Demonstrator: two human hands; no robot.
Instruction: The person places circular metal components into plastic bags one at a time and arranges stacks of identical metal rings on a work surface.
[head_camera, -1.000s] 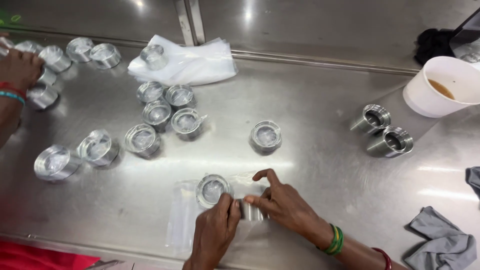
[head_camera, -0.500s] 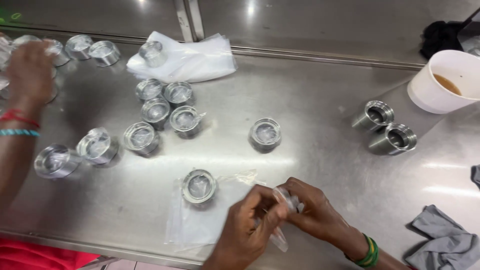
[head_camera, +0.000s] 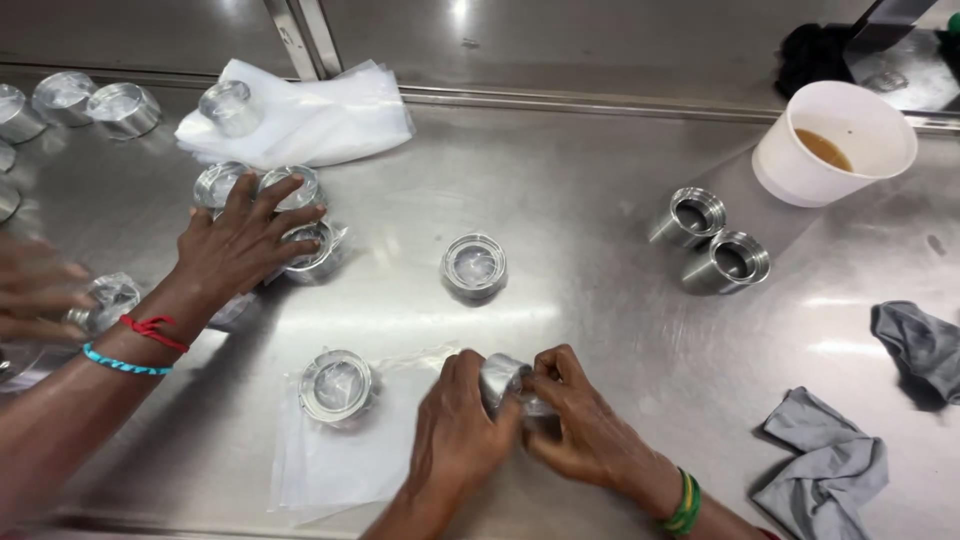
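My left hand (head_camera: 455, 432) and my right hand (head_camera: 588, 432) meet at the table's near edge. Both grip one shiny metal ring part (head_camera: 503, 378) wrapped in clear plastic film. Just to the left, a second metal ring part (head_camera: 338, 385) rests on a stack of clear plastic bags (head_camera: 340, 465). A single ring part (head_camera: 474, 266) stands alone on the steel table (head_camera: 600, 180) beyond my hands.
A co-worker's hand (head_camera: 243, 243) with red and blue wristbands covers a cluster of ring parts (head_camera: 312, 246) at left; another hand (head_camera: 35, 290) is blurred at the far left. White bags (head_camera: 320, 115), a white cup (head_camera: 835, 140) of brown liquid, two metal sleeves (head_camera: 710, 240) and grey rags (head_camera: 825, 470) lie around.
My hands have lifted a wrapped part off the bag stack and closed around it. The co-worker's hand has swung from the far left corner onto the middle cluster.
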